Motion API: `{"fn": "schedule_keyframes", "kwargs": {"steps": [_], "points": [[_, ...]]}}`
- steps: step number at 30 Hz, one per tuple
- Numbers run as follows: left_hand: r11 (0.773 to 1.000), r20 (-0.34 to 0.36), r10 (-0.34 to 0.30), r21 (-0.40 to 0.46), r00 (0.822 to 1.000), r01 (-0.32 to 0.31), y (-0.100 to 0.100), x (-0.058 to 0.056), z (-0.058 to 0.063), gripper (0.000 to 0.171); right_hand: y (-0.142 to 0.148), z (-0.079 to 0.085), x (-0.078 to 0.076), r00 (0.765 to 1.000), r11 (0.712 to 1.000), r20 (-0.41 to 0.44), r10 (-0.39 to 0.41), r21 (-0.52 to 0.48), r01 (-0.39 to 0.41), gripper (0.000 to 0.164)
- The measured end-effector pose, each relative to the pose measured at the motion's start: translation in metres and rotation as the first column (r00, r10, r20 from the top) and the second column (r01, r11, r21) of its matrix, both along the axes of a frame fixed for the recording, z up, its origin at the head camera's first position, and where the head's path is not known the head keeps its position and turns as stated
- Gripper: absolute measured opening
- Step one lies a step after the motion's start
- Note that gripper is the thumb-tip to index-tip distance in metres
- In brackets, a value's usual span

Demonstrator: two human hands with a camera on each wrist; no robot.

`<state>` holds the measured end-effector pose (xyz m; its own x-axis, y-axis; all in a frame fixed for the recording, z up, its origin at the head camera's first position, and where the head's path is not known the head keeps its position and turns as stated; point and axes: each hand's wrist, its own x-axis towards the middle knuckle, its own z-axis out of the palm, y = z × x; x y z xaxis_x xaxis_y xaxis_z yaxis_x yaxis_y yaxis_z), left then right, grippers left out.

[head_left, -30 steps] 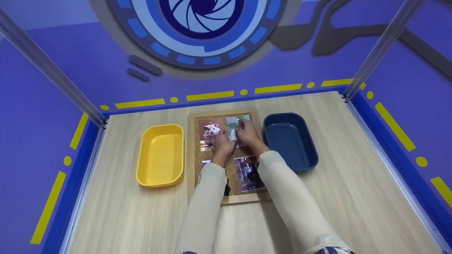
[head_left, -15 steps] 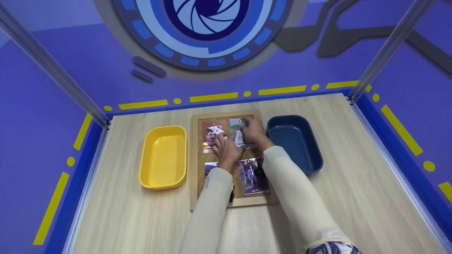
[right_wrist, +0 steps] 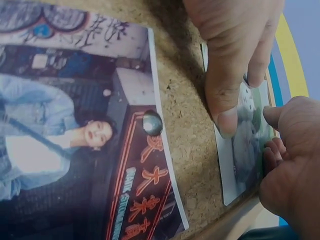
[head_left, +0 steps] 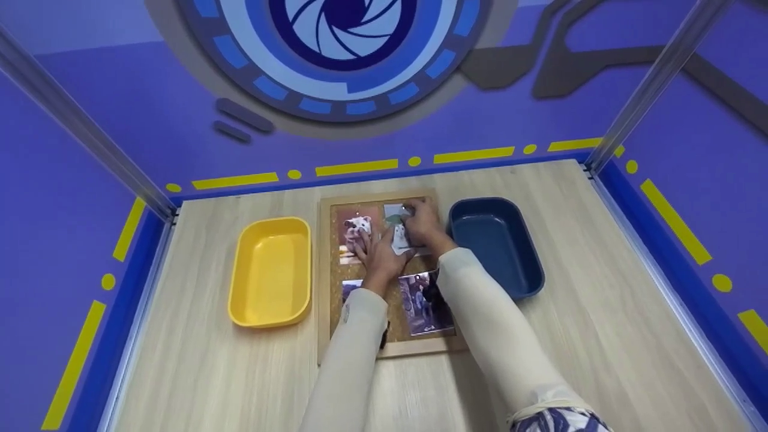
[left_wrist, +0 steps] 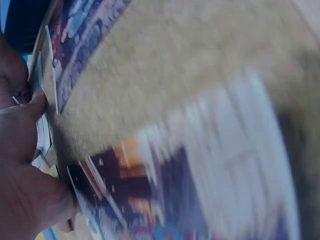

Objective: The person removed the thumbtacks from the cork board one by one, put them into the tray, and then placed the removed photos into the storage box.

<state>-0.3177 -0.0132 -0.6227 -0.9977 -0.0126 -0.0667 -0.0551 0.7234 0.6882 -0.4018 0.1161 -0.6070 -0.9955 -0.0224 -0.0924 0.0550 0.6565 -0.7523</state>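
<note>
A wood-framed corkboard [head_left: 393,264] lies on the table with several photos on it. My left hand [head_left: 384,258] lies spread over its upper part. The left thumb presses the lower edge of a green-and-white photo [right_wrist: 245,145] at the board's upper right. My right hand [head_left: 423,222], fingers curled, touches that photo near its top edge; whether it pinches a tack there is hidden. To the left is a hamster photo [head_left: 357,227], partly under my left fingers. A silver dome tack [right_wrist: 152,122] sits in the lower-right photo [right_wrist: 45,140]. The lower-left photo [left_wrist: 200,185] is blurred.
A yellow tray [head_left: 271,273] stands left of the board and a dark blue tray [head_left: 495,246] close on its right. Purple panels [head_left: 420,138] with metal corner posts [head_left: 654,84] enclose the table at the back and sides.
My left fingers have gone from bunched to spread across the photos. My right hand stays at the top of the upper-right photo, with its fingers shifting slightly there.
</note>
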Motion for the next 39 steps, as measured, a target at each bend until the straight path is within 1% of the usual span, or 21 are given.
{"fn": "schedule_keyframes", "kwargs": {"steps": [3,6,8,11,16,19,23,28,33,36,39], "points": [[1.000,0.002,-0.018,0.022,1.000,0.018,-0.005,0.001,0.001,0.082,-0.004,0.000,-0.001,1.000,1.000,0.001,-0.012,-0.003,0.012,0.037],[0.999,0.013,-0.032,0.027,0.999,0.031,-0.006,0.002,0.004,0.082,-0.006,0.001,-0.001,0.999,0.999,0.015,-0.037,-0.009,0.037,0.037],[0.999,0.018,-0.033,0.014,0.999,0.033,-0.006,0.002,0.006,0.082,-0.007,0.001,-0.002,0.998,0.998,0.042,-0.052,-0.027,0.054,0.038],[0.999,0.044,-0.035,-0.014,0.998,0.035,-0.006,0.002,0.007,0.084,-0.008,0.001,-0.002,0.994,0.996,0.087,-0.064,-0.049,0.069,0.037],[0.999,0.047,-0.027,-0.032,0.999,0.029,-0.006,0.003,0.011,0.085,-0.009,0.002,-0.006,0.994,0.997,0.096,-0.058,-0.044,0.062,0.032],[0.999,0.042,-0.028,-0.023,0.999,0.029,-0.006,0.002,0.013,0.085,-0.009,0.004,-0.009,0.993,0.997,0.102,-0.059,-0.046,0.064,0.028],[0.999,0.034,-0.032,-0.015,0.999,0.033,-0.005,0.003,0.011,0.084,-0.010,0.001,-0.010,0.994,0.997,0.087,-0.070,-0.020,0.072,0.023],[0.999,0.036,-0.044,0.009,0.998,0.044,-0.005,0.004,0.009,0.084,-0.012,-0.001,-0.008,0.994,0.995,0.061,-0.089,0.045,0.086,0.022],[0.999,0.070,-0.050,0.013,0.996,0.050,-0.006,-0.001,0.004,0.086,-0.014,0.001,-0.010,0.992,0.995,0.076,-0.098,0.040,0.095,0.025],[0.999,0.072,-0.052,0.008,0.996,0.052,-0.005,-0.003,0.006,0.086,-0.014,0.002,-0.013,0.990,0.993,0.089,-0.112,0.035,0.110,0.028],[0.999,0.062,-0.049,-0.006,0.997,0.049,-0.006,-0.001,0.008,0.086,-0.016,0.003,-0.014,0.985,0.991,0.107,-0.133,0.024,0.132,0.025]]}}
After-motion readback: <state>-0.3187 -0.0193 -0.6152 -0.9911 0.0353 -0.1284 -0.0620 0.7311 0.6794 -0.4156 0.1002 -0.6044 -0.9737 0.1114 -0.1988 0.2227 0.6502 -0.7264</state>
